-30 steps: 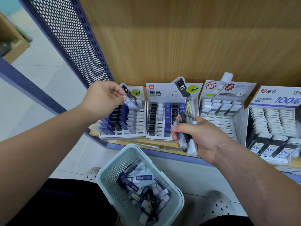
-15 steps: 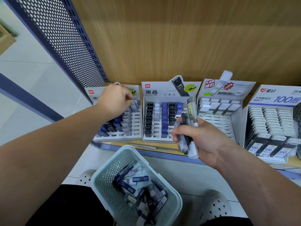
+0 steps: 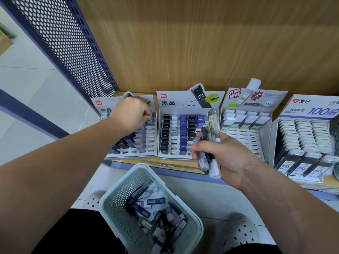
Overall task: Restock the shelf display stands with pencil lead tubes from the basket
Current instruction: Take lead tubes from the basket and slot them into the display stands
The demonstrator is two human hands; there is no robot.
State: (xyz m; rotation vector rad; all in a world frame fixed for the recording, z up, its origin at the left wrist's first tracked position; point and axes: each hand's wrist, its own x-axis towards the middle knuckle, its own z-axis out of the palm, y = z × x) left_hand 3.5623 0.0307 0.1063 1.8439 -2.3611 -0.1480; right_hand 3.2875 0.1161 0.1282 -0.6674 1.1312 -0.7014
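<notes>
My left hand (image 3: pixel 131 113) reaches over the leftmost display stand (image 3: pixel 136 152), fingers pinched on a pale lead tube (image 3: pixel 150 120) at the stand's upper right slots. My right hand (image 3: pixel 222 158) hovers in front of the second display stand (image 3: pixel 166 101) and grips a bundle of lead tubes (image 3: pixel 209 143), clear, black and white ones standing upright. A pale green perforated basket (image 3: pixel 113 204) sits low between my knees and holds several blue, black and grey tubes.
Two more stands with white-capped tubes, a third display stand (image 3: pixel 256 99) and a fourth display stand (image 3: pixel 311 110), fill the wooden shelf to the right. A blue perforated metal panel (image 3: pixel 60 37) bounds the shelf on the left. My white shoes (image 3: pixel 242 233) rest on the tiled floor.
My left hand has carried its tube from above the leftmost stand down and back to the stand's upper right slots. My right hand has kept still with its bundle.
</notes>
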